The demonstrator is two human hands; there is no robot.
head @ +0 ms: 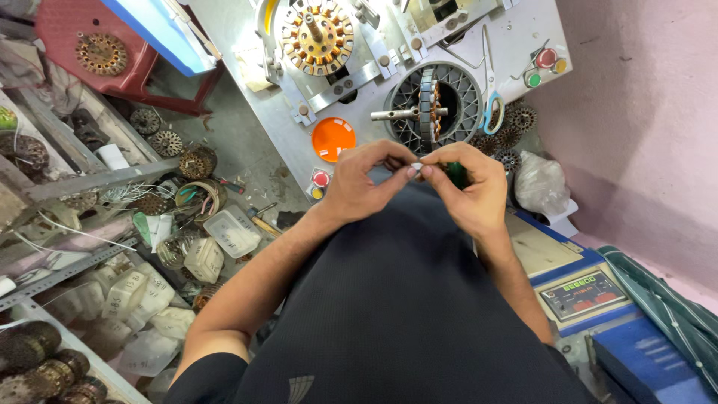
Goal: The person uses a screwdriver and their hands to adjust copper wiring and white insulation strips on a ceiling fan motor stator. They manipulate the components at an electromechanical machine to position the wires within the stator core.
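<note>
My left hand [364,182] and my right hand [469,188] meet in front of my dark shirt, fingertips pinched together on a small white piece [416,167]. A dark green object [454,173] shows inside the fingers of my right hand. Both hands hover just below a grey winding machine table [254,90]. On the table stands a round black frame holding a copper-wound stator on a shaft [429,108]. Another wound stator [317,34] sits flat on the machine further back.
Blue-handled scissors [490,105] lie on the table beside red and green buttons [540,66]. An orange disc [333,139] rests near the table edge. A blue digital scale [583,292] sits at right. Metal shelves [67,187], plastic containers [233,232] and several stators crowd the floor at left.
</note>
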